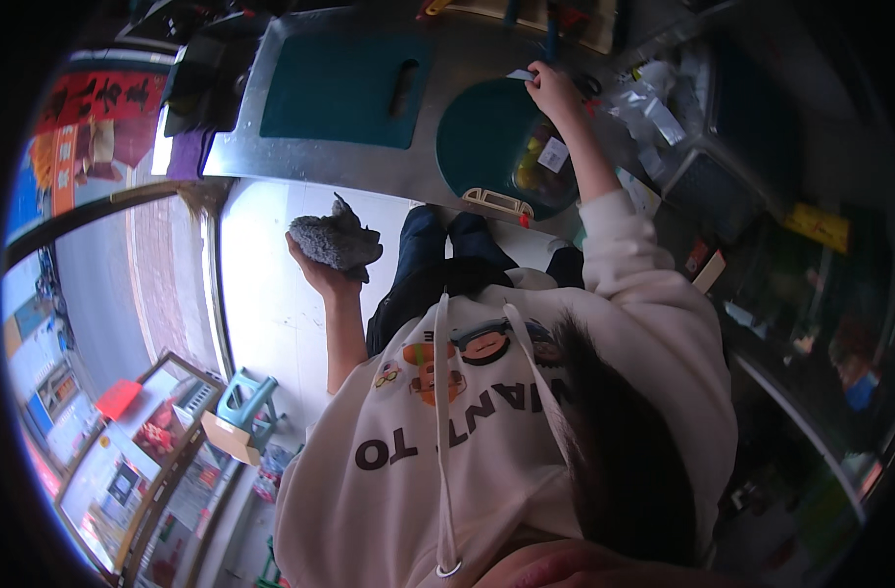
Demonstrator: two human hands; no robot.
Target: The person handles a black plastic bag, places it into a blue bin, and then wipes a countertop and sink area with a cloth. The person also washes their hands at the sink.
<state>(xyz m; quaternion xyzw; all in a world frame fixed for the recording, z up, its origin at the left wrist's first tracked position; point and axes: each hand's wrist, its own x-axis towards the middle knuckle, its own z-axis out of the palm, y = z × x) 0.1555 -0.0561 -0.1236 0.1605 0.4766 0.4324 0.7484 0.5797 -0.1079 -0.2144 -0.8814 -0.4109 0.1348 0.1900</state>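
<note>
A bunched grey fluffy cloth (333, 239) is in my left hand (322, 278), held over the pale floor left of my legs. My right hand (551, 92) reaches across the steel counter, its fingers closed on a small white flat piece (519, 75) that is too small to name. Below that hand lies a round green cutting board (477, 140) with a beige handle (499, 201) at its near edge. On the board's right side, partly behind my forearm, sits a clear package of yellow-green and dark pieces (533, 163) bearing a white printed label (553, 155).
A rectangular green cutting board (337, 88) lies left on the steel counter (230, 154). Clear plastic bags (657, 110) and dark-handled scissors (588, 86) are at right. A purple cloth (189, 154) hangs at the counter's left end. A teal stool (247, 403) stands behind me at left.
</note>
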